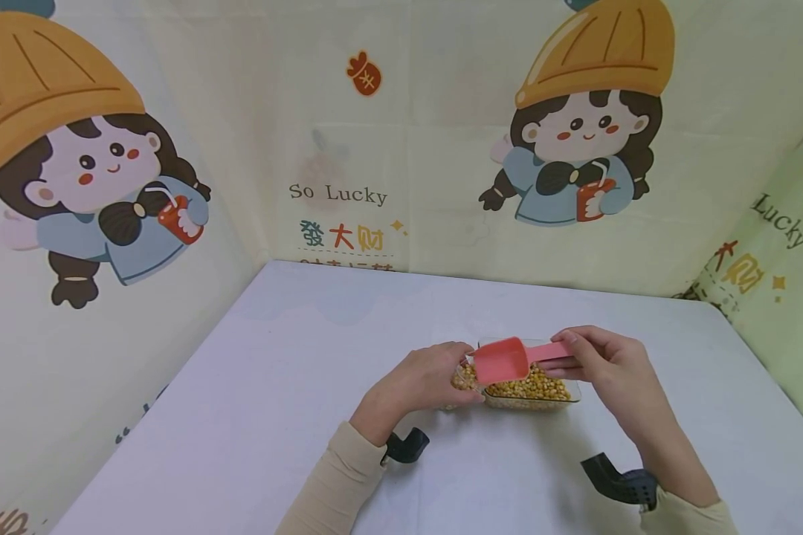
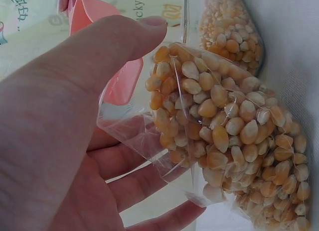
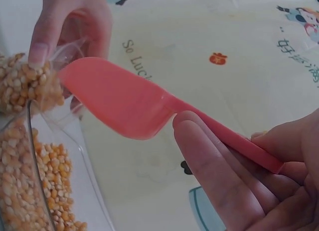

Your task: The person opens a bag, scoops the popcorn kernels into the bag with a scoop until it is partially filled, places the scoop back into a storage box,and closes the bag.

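My left hand point(image 1: 435, 377) curls round the top of a clear plastic bag of corn kernels point(image 2: 234, 126), thumb on one side and fingers on the other. Between the thumb and fingers of my right hand point(image 1: 605, 360) is the handle of a pink scoop point(image 1: 502, 362). The scoop's front edge is right at the bag's mouth, above a clear container point(image 1: 529, 405) of corn kernels. In the right wrist view the scoop point(image 3: 119, 99) shows its underside. Part of the bag is hidden behind the left hand in the head view.
A white-covered table point(image 1: 294, 357) spreads out around the bag and container. Behind it hangs a printed cloth backdrop point(image 1: 442, 186) with cartoon figures and lettering. Black wrist mounts point(image 1: 618, 481) sit on both forearms.
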A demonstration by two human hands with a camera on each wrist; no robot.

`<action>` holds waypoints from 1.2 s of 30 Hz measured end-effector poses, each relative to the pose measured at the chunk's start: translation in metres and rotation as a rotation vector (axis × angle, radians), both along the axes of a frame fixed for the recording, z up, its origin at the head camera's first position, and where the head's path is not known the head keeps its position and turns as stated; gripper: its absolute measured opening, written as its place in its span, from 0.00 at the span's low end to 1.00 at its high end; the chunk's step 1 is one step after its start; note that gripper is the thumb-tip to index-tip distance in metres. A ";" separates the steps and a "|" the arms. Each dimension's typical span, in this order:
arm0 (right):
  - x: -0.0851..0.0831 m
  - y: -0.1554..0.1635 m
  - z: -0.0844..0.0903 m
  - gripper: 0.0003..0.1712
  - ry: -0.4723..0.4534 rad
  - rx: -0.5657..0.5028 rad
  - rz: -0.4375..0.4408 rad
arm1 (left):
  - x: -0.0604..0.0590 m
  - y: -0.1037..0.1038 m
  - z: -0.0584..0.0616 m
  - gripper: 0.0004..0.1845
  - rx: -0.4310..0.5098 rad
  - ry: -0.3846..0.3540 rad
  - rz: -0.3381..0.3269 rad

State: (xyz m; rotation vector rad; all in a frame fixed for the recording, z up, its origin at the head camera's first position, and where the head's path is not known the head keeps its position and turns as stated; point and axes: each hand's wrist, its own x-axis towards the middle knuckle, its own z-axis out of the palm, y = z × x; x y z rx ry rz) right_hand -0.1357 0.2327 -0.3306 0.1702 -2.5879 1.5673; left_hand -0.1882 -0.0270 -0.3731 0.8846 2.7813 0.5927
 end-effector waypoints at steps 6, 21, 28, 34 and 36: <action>0.000 0.015 0.000 0.25 0.010 -0.010 -0.057 | -0.001 -0.001 0.000 0.36 0.004 -0.007 -0.003; -0.006 0.038 -0.006 0.28 -0.031 -0.047 -0.091 | -0.008 -0.002 -0.003 0.21 0.114 0.027 -0.017; -0.012 0.039 -0.012 0.29 -0.145 -0.026 -0.034 | -0.010 -0.006 -0.001 0.16 0.182 0.043 0.007; -0.018 0.040 -0.022 0.29 -0.251 -0.025 0.035 | -0.007 -0.010 0.006 0.15 0.276 0.056 0.053; -0.019 0.040 -0.024 0.28 -0.268 -0.022 0.044 | -0.007 -0.010 0.008 0.15 0.319 0.076 0.062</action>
